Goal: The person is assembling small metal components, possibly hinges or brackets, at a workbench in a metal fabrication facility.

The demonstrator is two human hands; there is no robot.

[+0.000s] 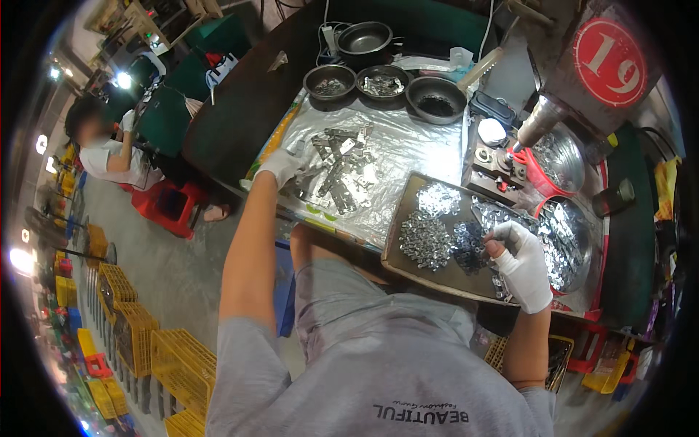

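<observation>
My left hand [281,168], in a white glove, is at the left edge of a pile of flat metal strips [342,171] on the silver sheet. Its fingers look closed at the pile's edge; whatever they hold is too small to make out. My right hand [526,268] wears a white glove that leaves the thumb bare. With thumb and fingers pinched together, it hovers over the right side of a brown tray [404,271]; what it pinches is hidden. Small shiny metal pieces [426,239] and darker small pieces [470,244] lie in heaps on that tray.
Several dark metal bowls [365,38] stand at the back. To the right are a press [542,124] with its die block [499,171], and red-rimmed bowls of metal parts [564,244]. A co-worker [116,156] sits at far left. Yellow crates [178,360] line the floor.
</observation>
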